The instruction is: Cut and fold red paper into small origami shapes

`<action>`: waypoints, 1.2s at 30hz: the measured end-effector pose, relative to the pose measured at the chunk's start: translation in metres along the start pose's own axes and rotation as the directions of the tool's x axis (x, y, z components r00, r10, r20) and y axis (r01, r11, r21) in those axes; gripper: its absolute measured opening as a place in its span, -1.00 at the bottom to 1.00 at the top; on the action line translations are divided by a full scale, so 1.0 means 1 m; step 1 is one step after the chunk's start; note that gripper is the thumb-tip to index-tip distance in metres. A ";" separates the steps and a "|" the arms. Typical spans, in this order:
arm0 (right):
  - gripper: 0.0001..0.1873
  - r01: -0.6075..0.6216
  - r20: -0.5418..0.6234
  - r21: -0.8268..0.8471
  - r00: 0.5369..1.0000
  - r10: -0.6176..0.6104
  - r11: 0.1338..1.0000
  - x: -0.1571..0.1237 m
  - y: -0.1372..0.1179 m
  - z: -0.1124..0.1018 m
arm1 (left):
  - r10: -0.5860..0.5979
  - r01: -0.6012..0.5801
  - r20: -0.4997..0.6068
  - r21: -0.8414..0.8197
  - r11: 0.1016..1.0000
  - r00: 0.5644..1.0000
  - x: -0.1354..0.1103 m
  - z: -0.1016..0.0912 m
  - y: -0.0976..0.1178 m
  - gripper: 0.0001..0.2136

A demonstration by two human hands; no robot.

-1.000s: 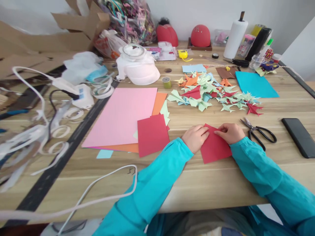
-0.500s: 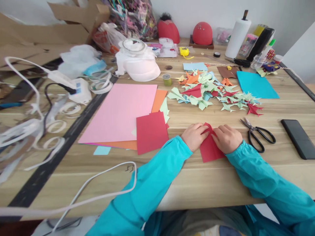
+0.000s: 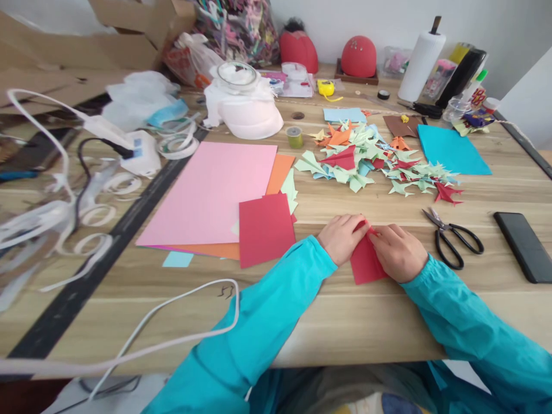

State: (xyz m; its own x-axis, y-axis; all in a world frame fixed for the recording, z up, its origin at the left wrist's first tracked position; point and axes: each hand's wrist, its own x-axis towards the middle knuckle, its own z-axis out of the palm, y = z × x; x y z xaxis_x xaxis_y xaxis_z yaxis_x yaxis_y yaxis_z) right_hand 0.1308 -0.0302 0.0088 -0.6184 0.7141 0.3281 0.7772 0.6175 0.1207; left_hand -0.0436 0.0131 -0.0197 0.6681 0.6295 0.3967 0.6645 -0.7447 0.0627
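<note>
Between my hands a small red sheet of paper (image 3: pixel 366 263) lies on the wooden table, its far end folded inward to a narrow top. My left hand (image 3: pixel 342 237) grips the paper's upper left edge, with thumb and fingers pressed together. On the other side, my right hand (image 3: pixel 399 251) pinches the folded upper right edge, its fingertips close to the left thumb. The fingers hide part of the fold. Left of my hands rests a flat red paper stack (image 3: pixel 267 231), overlapping a large pink sheet (image 3: pixel 215 190).
Black-handled scissors (image 3: pixel 452 236) and a phone (image 3: pixel 524 247) lie to the right. Beyond my hands is a pile of folded paper shapes (image 3: pixel 362 152), with a blue sheet (image 3: pixel 452 149) beside it. A white cable (image 3: pixel 172 305) loops across the front left, near my left sleeve.
My right hand has rolled slightly, its fingertips drawing in toward the fold at the paper's top. My left hand stays nearly in place. The whole view has shifted a little.
</note>
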 end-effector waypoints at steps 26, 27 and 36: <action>-0.26 -0.035 0.220 0.103 0.975 0.012 0.994 -0.028 -0.007 0.009 | 0.091 -0.089 -0.020 0.084 0.992 0.996 -0.002 0.000 -0.008 -0.71; -0.25 -0.033 0.221 0.108 0.975 0.008 0.994 -0.028 -0.006 0.008 | 0.093 -0.091 -0.021 0.091 0.992 0.995 -0.002 0.000 -0.007 -0.71; -0.23 -0.019 0.241 0.121 0.971 -0.011 0.993 -0.030 -0.004 0.007 | 0.080 -0.080 0.006 0.073 0.994 0.997 -0.003 0.000 -0.005 -0.69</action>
State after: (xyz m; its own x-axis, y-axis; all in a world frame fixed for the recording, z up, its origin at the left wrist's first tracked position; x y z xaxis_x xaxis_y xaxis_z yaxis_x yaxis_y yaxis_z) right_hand 0.1451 -0.0514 -0.0084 -0.6363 0.7660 0.0916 0.7692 0.6390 0.0005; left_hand -0.0489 0.0154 -0.0215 0.7209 0.5693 0.3953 0.6317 -0.7744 -0.0367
